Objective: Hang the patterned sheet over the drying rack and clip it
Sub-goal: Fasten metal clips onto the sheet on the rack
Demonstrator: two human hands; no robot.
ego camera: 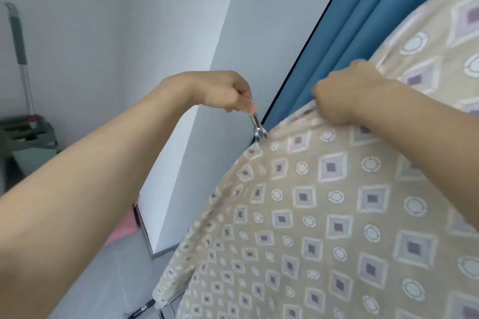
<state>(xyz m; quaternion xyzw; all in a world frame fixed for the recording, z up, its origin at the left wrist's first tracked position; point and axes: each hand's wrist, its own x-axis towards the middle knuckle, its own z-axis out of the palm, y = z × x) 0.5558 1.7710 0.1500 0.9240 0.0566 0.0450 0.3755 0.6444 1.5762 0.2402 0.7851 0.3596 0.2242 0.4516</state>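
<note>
Head cam: the patterned sheet [337, 202] is draped over the drying rack [166, 305], which only peeks out at the bottom. Left hand [225, 93] pinches a metal clip [258, 128] whose jaws sit right on the sheet's top edge. Right hand [342, 93] grips bunched fabric beside it. Blue curtain [363, 21] behind, mop [20, 59] off left.

Walls: pale grey-white wall [103, 21], meeting at 1 corner.
Curtain: blue curtain [363, 33], hanging in folds at right.
Floor: grey floor [116, 267].
Left corner: mop [19, 41] standing in a green mop bucket [31, 147].
</note>
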